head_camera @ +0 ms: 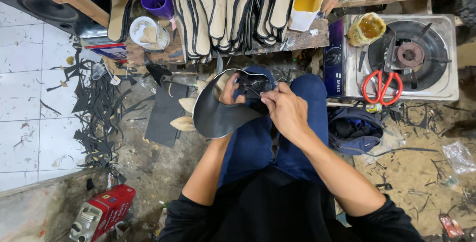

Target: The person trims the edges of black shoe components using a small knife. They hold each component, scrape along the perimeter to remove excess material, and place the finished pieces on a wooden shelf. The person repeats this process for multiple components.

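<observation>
Two hands work over blue-trousered knees; the left hand point(229, 89) grips a curved black sole piece point(218, 115) from inside; the right hand point(285, 109) pinches its dark upper edge; red scissors point(382, 86) lie on a stove point(436, 81) nearby.

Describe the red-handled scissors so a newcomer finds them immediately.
Start at the single-burner gas stove on the right, beside the person's right hand. The scissors lie closed on its metal top, left of the burner ring. Their bright red loop handles are the only red thing there.
</observation>
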Available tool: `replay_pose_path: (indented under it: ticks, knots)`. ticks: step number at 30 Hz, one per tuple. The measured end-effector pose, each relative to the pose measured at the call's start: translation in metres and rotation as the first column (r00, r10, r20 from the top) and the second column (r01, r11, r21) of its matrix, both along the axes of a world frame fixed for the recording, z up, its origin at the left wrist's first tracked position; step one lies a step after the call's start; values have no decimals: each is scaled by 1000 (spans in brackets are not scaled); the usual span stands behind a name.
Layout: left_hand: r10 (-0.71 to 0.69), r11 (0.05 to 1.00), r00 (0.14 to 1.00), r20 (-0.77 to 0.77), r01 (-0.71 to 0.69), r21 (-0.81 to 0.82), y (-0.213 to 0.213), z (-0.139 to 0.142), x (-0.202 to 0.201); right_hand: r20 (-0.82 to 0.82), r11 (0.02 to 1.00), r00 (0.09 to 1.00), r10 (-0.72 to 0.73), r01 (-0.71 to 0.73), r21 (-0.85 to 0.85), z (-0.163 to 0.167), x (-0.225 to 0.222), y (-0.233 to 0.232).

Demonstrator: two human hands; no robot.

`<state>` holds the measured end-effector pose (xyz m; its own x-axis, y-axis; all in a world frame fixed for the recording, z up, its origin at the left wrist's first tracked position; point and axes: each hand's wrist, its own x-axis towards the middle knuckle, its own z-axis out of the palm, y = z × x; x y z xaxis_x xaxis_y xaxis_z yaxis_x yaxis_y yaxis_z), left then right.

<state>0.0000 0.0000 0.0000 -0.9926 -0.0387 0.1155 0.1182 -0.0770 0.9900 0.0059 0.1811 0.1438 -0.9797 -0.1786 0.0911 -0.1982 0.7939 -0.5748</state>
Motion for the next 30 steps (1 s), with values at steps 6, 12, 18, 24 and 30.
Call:
replay_pose_path:
  ticks: [6, 12, 18, 24, 30]
  knots:
    - [-9, 1000, 992, -129, 6, -29, 9, 20, -1, -55, 963, 993, 109, -92, 253, 4, 7, 24]
    - [8, 985, 991, -135, -31, -168, 16, 30, -7, 17, 994, 999, 32, -34, 103, 25, 1, 43]
    - [4, 998, 989, -145, -14, -67, 17, 30, -4, 19, 994, 996, -90, 88, 71, 49, -3, 59]
    - [91, 991, 986, -143, -104, -86, 26, 25, -4, 35, 991, 990, -135, 135, 19, 33, -2, 64]
    - [262, 965, 962, 79, -261, -22, 50, 29, -23, 260, 718, 961, -91, 244, -652, -8, -19, 57]
